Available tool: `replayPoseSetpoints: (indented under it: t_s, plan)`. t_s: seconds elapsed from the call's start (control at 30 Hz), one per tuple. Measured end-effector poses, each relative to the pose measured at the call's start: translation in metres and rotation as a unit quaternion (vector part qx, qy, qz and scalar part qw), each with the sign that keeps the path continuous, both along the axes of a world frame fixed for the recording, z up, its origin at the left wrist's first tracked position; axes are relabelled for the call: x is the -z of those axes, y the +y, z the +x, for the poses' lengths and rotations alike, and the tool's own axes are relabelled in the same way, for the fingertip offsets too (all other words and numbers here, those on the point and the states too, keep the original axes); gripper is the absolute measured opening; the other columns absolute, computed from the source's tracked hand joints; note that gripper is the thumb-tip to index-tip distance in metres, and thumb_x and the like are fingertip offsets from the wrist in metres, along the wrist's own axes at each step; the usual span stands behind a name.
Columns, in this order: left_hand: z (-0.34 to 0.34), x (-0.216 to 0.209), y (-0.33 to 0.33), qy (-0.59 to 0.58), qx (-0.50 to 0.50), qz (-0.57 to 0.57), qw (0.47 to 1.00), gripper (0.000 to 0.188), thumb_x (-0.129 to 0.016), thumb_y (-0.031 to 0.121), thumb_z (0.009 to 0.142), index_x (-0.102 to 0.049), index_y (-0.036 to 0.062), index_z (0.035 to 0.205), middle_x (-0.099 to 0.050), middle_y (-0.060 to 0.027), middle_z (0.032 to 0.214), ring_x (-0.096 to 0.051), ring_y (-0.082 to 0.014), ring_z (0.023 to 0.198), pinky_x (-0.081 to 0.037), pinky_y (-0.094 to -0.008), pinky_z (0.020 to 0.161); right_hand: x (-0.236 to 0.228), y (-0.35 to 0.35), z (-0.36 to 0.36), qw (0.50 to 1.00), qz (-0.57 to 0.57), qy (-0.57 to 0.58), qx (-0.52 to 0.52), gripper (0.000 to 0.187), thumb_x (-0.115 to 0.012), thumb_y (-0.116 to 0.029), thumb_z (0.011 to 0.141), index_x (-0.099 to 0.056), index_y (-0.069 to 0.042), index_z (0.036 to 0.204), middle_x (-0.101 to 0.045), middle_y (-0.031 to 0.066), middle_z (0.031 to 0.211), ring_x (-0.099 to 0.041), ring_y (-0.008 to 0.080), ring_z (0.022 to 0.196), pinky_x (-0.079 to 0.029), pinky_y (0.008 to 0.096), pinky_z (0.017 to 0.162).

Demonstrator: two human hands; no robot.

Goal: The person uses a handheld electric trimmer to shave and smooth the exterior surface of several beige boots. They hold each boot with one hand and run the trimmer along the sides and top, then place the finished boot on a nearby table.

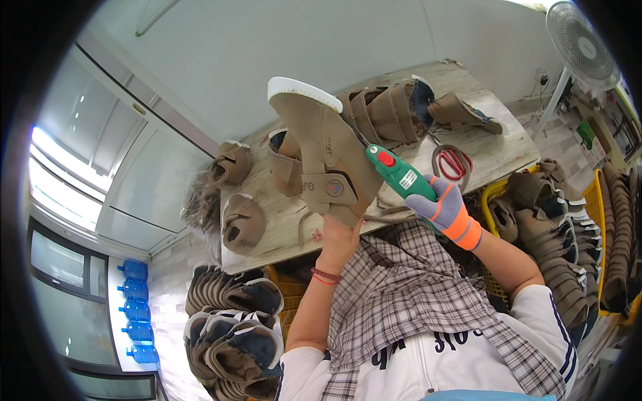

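My bare left hand (pixel 340 239), with a red band at the wrist, grips the lower end of a brown shoe upper (pixel 313 137) and holds it up over the table. The upper has a strap with a round emblem and a white edge at its far end. My right hand (pixel 447 208), in a grey and orange glove, is wrapped round a green handheld power tool (pixel 396 172) with a red switch. The tool's front end is at the right edge of the upper; whether it touches is hidden. Most fingers of my left hand are hidden behind the upper.
More brown uppers (pixel 391 110) lie on the worn table (pixel 485 90), with red-handled scissors (pixel 455 164) by the tool. Stacked uppers (pixel 234 334) stand at lower left. Yellow baskets (pixel 491 194) of uppers are at right, with a standing fan (pixel 583 47) behind.
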State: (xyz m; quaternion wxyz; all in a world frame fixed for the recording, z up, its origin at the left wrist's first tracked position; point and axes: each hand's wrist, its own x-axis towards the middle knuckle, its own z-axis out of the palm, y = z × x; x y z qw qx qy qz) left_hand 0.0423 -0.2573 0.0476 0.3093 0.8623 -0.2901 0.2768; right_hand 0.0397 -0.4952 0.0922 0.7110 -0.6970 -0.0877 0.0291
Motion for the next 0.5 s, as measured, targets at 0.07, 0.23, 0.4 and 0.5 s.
replayPoseSetpoints:
  t_s: [0.07,0.23,0.4,0.5]
  plan:
    - [-0.001,0.009,-0.001,0.001,-0.001,0.023,1.0,0.021,-0.059,0.004,0.084,-0.064,0.0001,0.104,-0.061,-0.0187,0.104,-0.055,-0.0381,0.098,-0.042,-0.0446,0.085,0.002,-0.002,0.0,1.0,0.015,-0.013,-0.002,0.042,-0.074,-0.028,0.077,-0.06,0.003,0.101,-0.061,0.0016,0.074,-0.053,0.0054,0.064,-0.044,0.0213,0.056]
    - [-0.005,0.012,-0.006,-0.021,0.016,0.078,0.997,0.026,-0.058,0.002,0.082,-0.063,0.0011,0.108,-0.06,-0.0195,0.108,-0.054,-0.0398,0.099,-0.041,-0.0461,0.088,-0.004,-0.004,-0.004,0.997,0.066,0.037,-0.011,0.038,-0.073,-0.026,0.079,-0.059,0.003,0.099,-0.059,0.0006,0.071,-0.051,0.0051,0.059,-0.041,0.0203,0.051]
    - [-0.012,0.029,-0.004,-0.012,0.031,0.059,0.998,0.028,-0.059,0.002,0.081,-0.063,0.0009,0.108,-0.059,-0.02,0.108,-0.053,-0.0404,0.1,-0.041,-0.046,0.087,-0.004,-0.012,0.005,0.997,0.066,0.028,-0.007,0.035,-0.07,-0.026,0.081,-0.058,0.003,0.097,-0.057,0.0011,0.069,-0.052,0.0065,0.055,-0.041,0.0209,0.051]
    - [-0.022,0.024,-0.002,0.035,0.042,-0.034,0.998,0.029,-0.06,0.003,0.08,-0.062,0.0013,0.109,-0.06,-0.0197,0.107,-0.053,-0.0404,0.099,-0.041,-0.0463,0.086,0.004,-0.009,0.013,0.998,0.061,-0.012,0.023,0.033,-0.071,-0.025,0.081,-0.058,0.002,0.095,-0.057,0.001,0.069,-0.052,0.0069,0.055,-0.042,0.0215,0.051]
